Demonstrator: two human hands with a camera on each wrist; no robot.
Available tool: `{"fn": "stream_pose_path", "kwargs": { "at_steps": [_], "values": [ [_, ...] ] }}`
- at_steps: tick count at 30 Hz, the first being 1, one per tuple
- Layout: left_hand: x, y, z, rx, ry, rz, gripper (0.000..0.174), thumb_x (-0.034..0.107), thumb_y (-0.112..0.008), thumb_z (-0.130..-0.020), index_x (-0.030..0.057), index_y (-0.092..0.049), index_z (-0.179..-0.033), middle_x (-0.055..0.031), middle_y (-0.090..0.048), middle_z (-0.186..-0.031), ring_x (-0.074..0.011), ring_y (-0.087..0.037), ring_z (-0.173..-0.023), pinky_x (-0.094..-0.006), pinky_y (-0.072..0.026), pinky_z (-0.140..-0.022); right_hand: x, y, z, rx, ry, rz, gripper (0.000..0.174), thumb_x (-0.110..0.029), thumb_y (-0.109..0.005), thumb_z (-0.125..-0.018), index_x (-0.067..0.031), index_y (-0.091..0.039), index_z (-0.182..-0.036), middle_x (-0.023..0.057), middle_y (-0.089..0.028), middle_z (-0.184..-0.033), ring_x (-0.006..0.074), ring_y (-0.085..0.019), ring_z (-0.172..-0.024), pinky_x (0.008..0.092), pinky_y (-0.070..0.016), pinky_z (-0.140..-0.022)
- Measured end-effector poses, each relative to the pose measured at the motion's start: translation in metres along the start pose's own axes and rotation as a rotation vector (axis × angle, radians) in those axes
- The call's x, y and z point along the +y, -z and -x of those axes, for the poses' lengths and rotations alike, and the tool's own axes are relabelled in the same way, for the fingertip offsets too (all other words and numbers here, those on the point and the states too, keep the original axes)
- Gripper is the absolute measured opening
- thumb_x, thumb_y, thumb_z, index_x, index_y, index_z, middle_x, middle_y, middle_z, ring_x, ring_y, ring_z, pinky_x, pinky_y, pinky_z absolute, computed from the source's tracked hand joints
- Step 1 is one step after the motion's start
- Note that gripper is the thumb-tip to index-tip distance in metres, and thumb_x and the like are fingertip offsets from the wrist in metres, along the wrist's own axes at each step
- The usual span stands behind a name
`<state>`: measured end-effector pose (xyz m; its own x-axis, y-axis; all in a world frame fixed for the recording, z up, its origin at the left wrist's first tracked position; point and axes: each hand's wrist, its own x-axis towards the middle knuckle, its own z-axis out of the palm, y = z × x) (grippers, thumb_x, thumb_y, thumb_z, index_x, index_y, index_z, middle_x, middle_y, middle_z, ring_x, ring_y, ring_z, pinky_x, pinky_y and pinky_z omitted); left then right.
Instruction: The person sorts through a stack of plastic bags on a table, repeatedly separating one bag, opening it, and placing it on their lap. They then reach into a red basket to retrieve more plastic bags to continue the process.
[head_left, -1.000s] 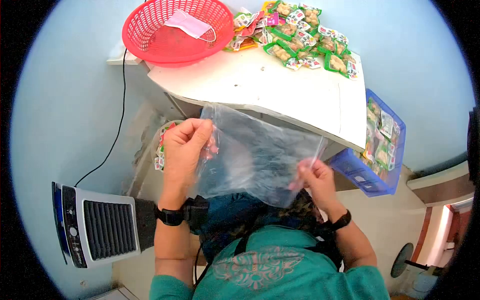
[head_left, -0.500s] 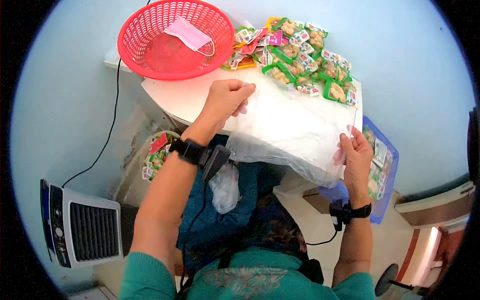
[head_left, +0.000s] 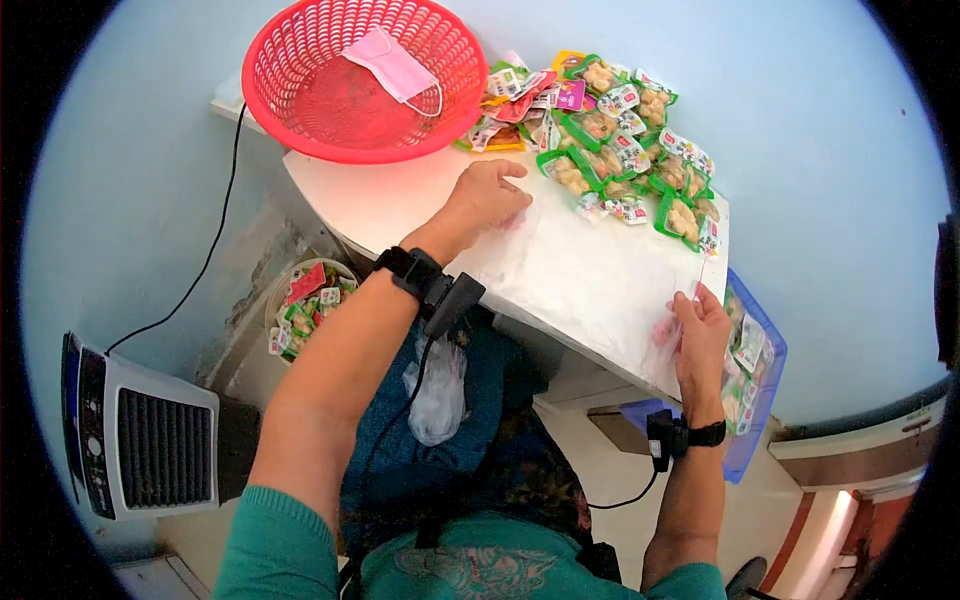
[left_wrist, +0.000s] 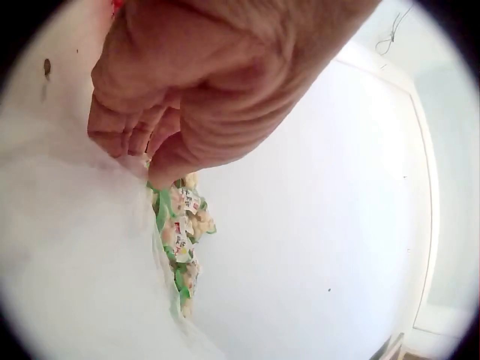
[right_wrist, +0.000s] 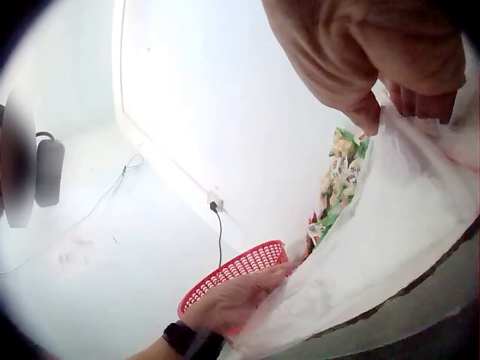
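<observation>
Since a second ago the clear plastic bag (head_left: 590,270) has come down from the air in front of the person and now lies spread flat on the white bench (head_left: 380,195), with both arms stretched out over it. The left hand (head_left: 490,195) sits at the bag's 10 o'clock corner, fingers curled and nipping the film against the benchtop. The right hand (head_left: 700,320) pinches the opposite corner at 4 o'clock, right at the bench's edge; the right wrist view shows its fingertips (right_wrist: 420,101) closed on the crumpled film. The hands are well apart, with the bag stretched between them.

Just beyond the bag, at 12 to 1 o'clock, a heap of green and pink snack packets (head_left: 620,130) touches or nearly touches its far edge. At 11 o'clock stands a red basket (head_left: 320,100) holding a pink face mask (head_left: 395,65). A blue crate (head_left: 765,370) of packets sits below the bench at 4 o'clock, beside the right hand. On the floor at 8 o'clock are a bucket (head_left: 305,300) of packets and a white air cooler (head_left: 140,440).
</observation>
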<state>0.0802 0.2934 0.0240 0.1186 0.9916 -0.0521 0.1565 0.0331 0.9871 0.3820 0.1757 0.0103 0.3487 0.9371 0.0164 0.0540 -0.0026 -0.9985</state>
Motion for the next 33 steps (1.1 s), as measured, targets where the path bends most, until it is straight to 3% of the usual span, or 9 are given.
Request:
{"fn": "stream_pose_path", "kwargs": {
  "at_steps": [1, 7, 13, 16, 19, 22, 25, 28, 33],
  "values": [
    [-0.004, 0.001, -0.001, -0.023, -0.009, 0.019, 0.045, 0.005, -0.069, -0.082, -0.0037, -0.056, -0.125, -0.0072, -0.066, -0.085, -0.0108, -0.06, -0.065, -0.023, -0.0497, -0.056, 0.001, 0.0, 0.0, -0.021, 0.003, -0.002, 0.056, -0.007, -0.059, -0.091, 0.0136, -0.035, -0.138, 0.0078, -0.062, -0.08, 0.0113, -0.057, -0.056, 0.0266, -0.0473, -0.046],
    [-0.02, 0.001, -0.007, -0.038, -0.123, -0.012, 0.038, 0.0, -0.065, -0.08, -0.0044, -0.061, -0.118, -0.0042, -0.065, -0.08, -0.0097, -0.059, -0.063, -0.022, -0.0487, -0.055, -0.005, 0.001, 0.012, 0.01, 0.024, 0.223, 0.066, -0.006, -0.06, -0.089, 0.013, -0.027, -0.143, 0.0104, -0.062, -0.09, 0.0111, -0.058, -0.06, 0.0255, -0.0477, -0.048],
    [-0.016, -0.007, -0.005, 0.074, -0.284, -0.295, 0.028, 0.004, -0.068, -0.077, -0.0021, -0.068, -0.104, -0.0061, -0.068, -0.08, -0.0104, -0.062, -0.069, -0.0246, -0.0523, -0.063, 0.0, 0.002, 0.022, 0.128, 0.207, 0.373, 0.067, -0.004, -0.065, -0.083, 0.0052, -0.035, -0.143, 0.0183, -0.056, -0.117, 0.016, -0.062, -0.059, 0.0282, -0.0488, -0.049],
    [-0.025, -0.01, -0.009, 0.134, -0.399, -0.399, 0.028, 0.008, -0.072, -0.075, -0.0003, -0.07, -0.101, -0.0085, -0.069, -0.083, -0.0129, -0.065, -0.072, -0.0271, -0.0536, -0.068, -0.021, -0.001, 0.036, 0.136, 0.215, 0.691, 0.064, -0.003, -0.067, -0.08, 0.0051, -0.041, -0.138, 0.022, -0.054, -0.123, 0.0279, -0.067, -0.08, 0.0361, -0.0545, -0.07],
    [-0.029, -0.012, -0.008, 0.201, -0.429, -0.471, 0.03, 0.011, -0.074, -0.074, 0.0007, -0.07, -0.102, -0.0107, -0.07, -0.084, -0.0176, -0.067, -0.074, -0.0297, -0.054, -0.07, -0.014, 0.001, 0.04, 0.294, 0.768, 1.264, 0.056, -0.003, -0.069, -0.078, 0.0055, -0.049, -0.13, 0.0268, -0.051, -0.128, 0.0396, -0.058, -0.109, 0.0441, -0.0464, -0.096],
    [-0.033, -0.013, -0.002, 0.333, -0.474, -0.538, 0.031, 0.018, -0.075, -0.076, 0.0007, -0.069, -0.101, -0.0123, -0.07, -0.084, -0.0239, -0.068, -0.074, -0.0348, -0.0541, -0.07, -0.024, -0.01, 0.05, 0.113, 0.741, 1.043, 0.047, -0.004, -0.068, -0.079, 0.0055, -0.055, -0.123, 0.0283, -0.048, -0.134, 0.0435, -0.042, -0.128, 0.0478, -0.0346, -0.108],
    [-0.028, -0.014, 0.008, 0.483, -0.375, -0.726, 0.033, 0.029, -0.075, -0.076, 0.0008, -0.071, -0.092, -0.0145, -0.07, -0.087, -0.0295, -0.067, -0.075, -0.0393, -0.0534, -0.071, -0.021, -0.024, 0.054, -0.029, 0.824, 1.04, 0.041, -0.005, -0.067, -0.081, 0.0058, -0.057, -0.12, 0.0264, -0.046, -0.137, 0.0425, -0.044, -0.128, 0.0481, -0.0375, -0.106],
    [-0.007, -0.013, 0.016, 0.314, -0.055, -0.755, 0.036, 0.038, -0.075, -0.074, 0.0025, -0.071, -0.077, -0.0171, -0.069, -0.087, -0.033, -0.067, -0.077, -0.0421, -0.0528, -0.071, -0.015, -0.038, 0.055, -0.121, 0.772, 1.05, 0.043, -0.011, -0.065, -0.085, 0.0044, -0.054, -0.124, 0.0244, -0.044, -0.141, 0.0425, -0.04, -0.131, 0.0492, -0.0339, -0.108],
    [-0.024, -0.018, 0.013, 0.376, -0.125, -0.83, 0.033, 0.037, -0.075, -0.072, 0.0055, -0.07, -0.067, -0.0167, -0.068, -0.083, -0.0326, -0.066, -0.081, -0.0434, -0.0532, -0.07, 0.0, -0.043, 0.05, -0.236, 0.678, 1.175, 0.05, -0.022, -0.06, -0.091, 0.0003, -0.047, -0.134, 0.0244, -0.038, -0.146, 0.0434, -0.033, -0.136, 0.0544, -0.0274, -0.111]
  ]
}}
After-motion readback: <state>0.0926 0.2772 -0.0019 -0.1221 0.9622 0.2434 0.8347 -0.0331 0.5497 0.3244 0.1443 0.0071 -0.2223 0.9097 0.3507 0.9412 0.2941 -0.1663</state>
